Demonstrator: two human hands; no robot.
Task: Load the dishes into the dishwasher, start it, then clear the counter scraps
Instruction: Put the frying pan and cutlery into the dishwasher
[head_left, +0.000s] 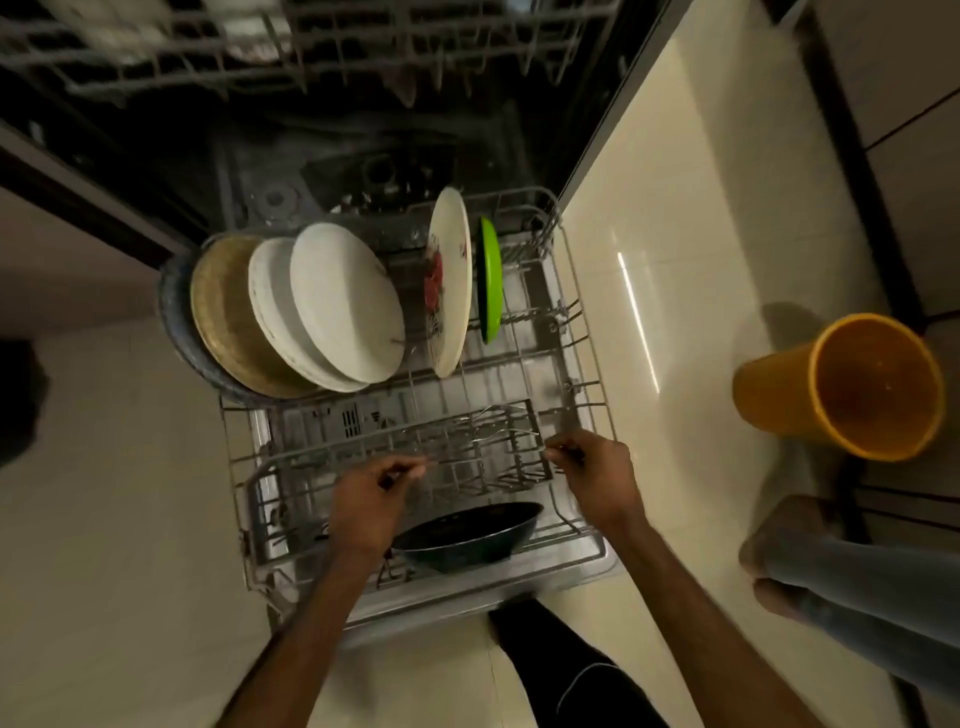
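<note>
Near edge of the lower rack (257, 512): dark bowl (467, 535) sits tilted in the tines, between your forearms. Leave it, and keep your wrists off its rim.

Your left hand (371, 499) has its fingers curled and pinched on thin metal at the near rim of the cutlery basket (467, 447). Your right hand (592, 470) pinches the same way at the basket's right end. I can't tell whether it's basket wire alone or a utensil handle too.

My read is that you're seating the basket or feeding it.
- Keep both pinches level, since a skewed basket snags on the tines.
- Some cutlery (501, 423) already lies in the right half. Put new pieces in free cells, handles down, not nested.
- Press the basket flat before you let go.

Far side:
- The white plates (343, 301) lean stacked at the far left corner. They look too tight to wash well, so consider spreading them.
- The floral plate (449, 286) and green plate (491, 280) stand upright near the far right corner with a gap between them. That's fine.

The upper rack (311, 47) overhangs beyond them. Check it clears the plate tops before you slide the lower rack in.
</note>
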